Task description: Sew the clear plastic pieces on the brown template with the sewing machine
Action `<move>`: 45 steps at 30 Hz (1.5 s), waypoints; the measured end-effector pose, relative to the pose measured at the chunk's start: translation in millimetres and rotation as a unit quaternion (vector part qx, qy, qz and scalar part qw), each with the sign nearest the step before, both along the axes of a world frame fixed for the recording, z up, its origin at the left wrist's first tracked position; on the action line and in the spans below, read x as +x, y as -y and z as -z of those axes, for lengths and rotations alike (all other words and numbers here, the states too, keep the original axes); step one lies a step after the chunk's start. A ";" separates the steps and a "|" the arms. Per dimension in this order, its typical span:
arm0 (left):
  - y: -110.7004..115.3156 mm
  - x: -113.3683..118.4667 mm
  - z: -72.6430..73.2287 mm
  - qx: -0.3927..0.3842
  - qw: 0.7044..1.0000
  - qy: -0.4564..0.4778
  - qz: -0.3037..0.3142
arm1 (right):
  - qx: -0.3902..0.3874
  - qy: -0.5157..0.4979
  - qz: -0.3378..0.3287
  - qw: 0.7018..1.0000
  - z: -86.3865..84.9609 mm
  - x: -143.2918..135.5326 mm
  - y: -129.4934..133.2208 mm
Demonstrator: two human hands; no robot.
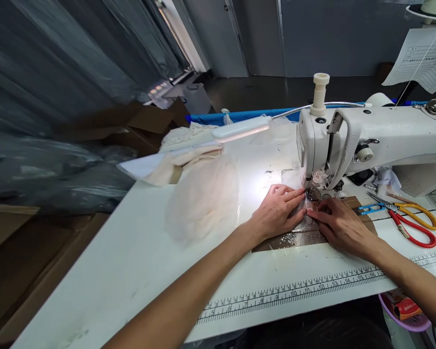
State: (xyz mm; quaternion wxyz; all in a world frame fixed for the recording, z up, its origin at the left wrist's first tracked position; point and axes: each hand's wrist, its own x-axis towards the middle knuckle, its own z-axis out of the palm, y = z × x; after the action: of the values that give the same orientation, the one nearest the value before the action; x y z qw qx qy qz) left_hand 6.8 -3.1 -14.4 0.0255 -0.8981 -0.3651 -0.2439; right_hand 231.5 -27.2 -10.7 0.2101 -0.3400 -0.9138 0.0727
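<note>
Under the needle end of a white sewing machine (318,145) lies a small piece of sheer pale fabric (308,219), partly covered by my fingers. My left hand (279,209) rests flat beside the presser foot, its fingers stretched out over the fabric's left side. From the right, my right hand (339,224) pinches the edge of the fabric between thumb and forefinger, with the other fingers curled. Both hands are over a brown patch (276,244) on the white table, under a shiny clear sheet.
Right of my right hand lie red-handled scissors (416,232), yellow-handled scissors (419,213) and blue thread snips (371,208). A heap of sheer cream fabric (205,203) sits left. A lamp (241,128) hangs above it. A ruler strip (294,294) runs along the front edge.
</note>
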 end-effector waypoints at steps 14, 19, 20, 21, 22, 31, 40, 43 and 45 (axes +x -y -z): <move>5.6 -0.9 -14.2 0.093 0.995 0.044 0.004 | -0.040 -0.039 0.024 0.998 0.0 0.0 -1.8; 10.3 1.3 -17.6 0.078 0.989 0.006 0.122 | -0.033 -0.036 0.035 0.998 1.1 -0.3 -1.5; 11.0 2.0 -17.3 0.073 0.988 -0.007 0.134 | -0.032 -0.034 0.037 0.998 1.1 -0.3 -1.5; 11.4 2.5 -16.9 0.069 0.987 -0.019 0.141 | -0.033 -0.032 0.038 0.998 0.9 -0.3 -1.4; 11.7 2.8 -16.6 0.065 0.987 -0.030 0.145 | -0.034 -0.031 0.037 0.998 0.7 -0.4 -1.3; 10.9 0.0 -15.7 0.031 0.987 -0.049 0.152 | -0.034 -0.038 0.030 0.998 0.2 -0.4 -0.5; 12.0 0.7 -17.5 0.045 0.987 -0.013 0.155 | -0.015 -0.018 0.025 0.999 -0.2 -0.6 -0.8; 12.0 0.9 -18.1 0.049 0.987 0.002 0.154 | -0.013 -0.006 0.028 1.000 -1.5 -1.5 -0.2; 11.5 0.7 -17.3 0.044 0.986 0.013 0.158 | -0.013 0.003 0.030 0.999 -2.6 -2.5 0.2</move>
State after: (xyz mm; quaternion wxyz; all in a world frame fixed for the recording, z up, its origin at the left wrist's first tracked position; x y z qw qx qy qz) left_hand 7.5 -14.6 2.9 0.0212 -0.9393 -0.2081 -0.2719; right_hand 229.0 -27.4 -8.1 0.2052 -0.3701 -0.9028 0.0772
